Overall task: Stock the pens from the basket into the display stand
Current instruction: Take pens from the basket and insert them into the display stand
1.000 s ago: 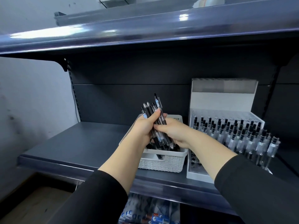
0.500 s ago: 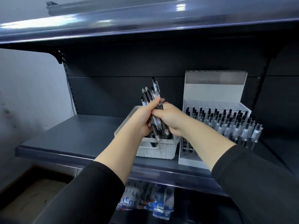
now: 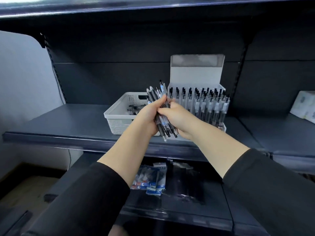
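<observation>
Since the earlier frames, both hands have lifted the bundle of pens (image 3: 162, 114) clear of the basket (image 3: 119, 116) and drawn it back toward the person, so it now hangs in front of the shelf (image 3: 68, 120) edge, between basket and display stand (image 3: 197, 77). The left hand (image 3: 148, 116) wraps round the bundle's middle; the right hand (image 3: 177, 116) pinches pens at the same spot, seemingly picking one out. Most of the stand's rows already hold upright pens, so the stocking looks well along. A few pens still lie in the basket, and the held bundle has yet to be slotted in. Whether free holes remain in the stand cannot be told, since the hands cover its near left part.
</observation>
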`<state>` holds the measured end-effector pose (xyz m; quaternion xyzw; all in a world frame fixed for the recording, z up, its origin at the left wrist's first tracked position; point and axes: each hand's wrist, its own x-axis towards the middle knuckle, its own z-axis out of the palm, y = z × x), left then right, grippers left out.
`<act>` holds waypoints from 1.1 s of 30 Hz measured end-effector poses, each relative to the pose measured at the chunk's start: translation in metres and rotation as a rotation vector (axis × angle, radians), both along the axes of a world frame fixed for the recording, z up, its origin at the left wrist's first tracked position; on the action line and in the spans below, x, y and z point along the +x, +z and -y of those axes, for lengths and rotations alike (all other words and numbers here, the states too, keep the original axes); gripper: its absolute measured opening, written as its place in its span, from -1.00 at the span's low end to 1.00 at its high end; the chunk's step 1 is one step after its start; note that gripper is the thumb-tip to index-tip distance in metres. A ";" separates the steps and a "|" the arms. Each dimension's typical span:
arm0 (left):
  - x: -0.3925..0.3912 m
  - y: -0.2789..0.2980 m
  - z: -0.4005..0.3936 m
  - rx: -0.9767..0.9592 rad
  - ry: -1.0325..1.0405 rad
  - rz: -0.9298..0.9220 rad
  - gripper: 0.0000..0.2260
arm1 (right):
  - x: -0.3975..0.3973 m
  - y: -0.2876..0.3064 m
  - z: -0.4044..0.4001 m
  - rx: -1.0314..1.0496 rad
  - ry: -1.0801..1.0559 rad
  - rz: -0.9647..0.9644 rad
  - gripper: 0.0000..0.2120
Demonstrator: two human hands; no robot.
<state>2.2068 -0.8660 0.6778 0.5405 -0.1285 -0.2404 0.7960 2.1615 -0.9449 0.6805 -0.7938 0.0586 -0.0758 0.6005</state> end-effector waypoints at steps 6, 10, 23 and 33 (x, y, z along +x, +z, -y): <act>-0.018 -0.003 0.003 -0.050 0.005 -0.127 -0.75 | -0.030 0.000 0.004 -0.279 -0.155 0.054 -0.55; -0.023 -0.011 -0.002 -0.056 -0.036 -0.126 -0.76 | -0.042 0.005 0.013 -0.384 -0.226 0.152 -0.71; -0.027 -0.032 -0.027 0.052 -0.259 0.018 -0.87 | -0.035 0.013 0.006 -0.232 -0.271 0.191 -0.66; -0.024 -0.033 -0.018 0.018 -0.218 0.029 -0.85 | -0.025 0.016 0.026 -0.178 -0.286 0.206 -0.76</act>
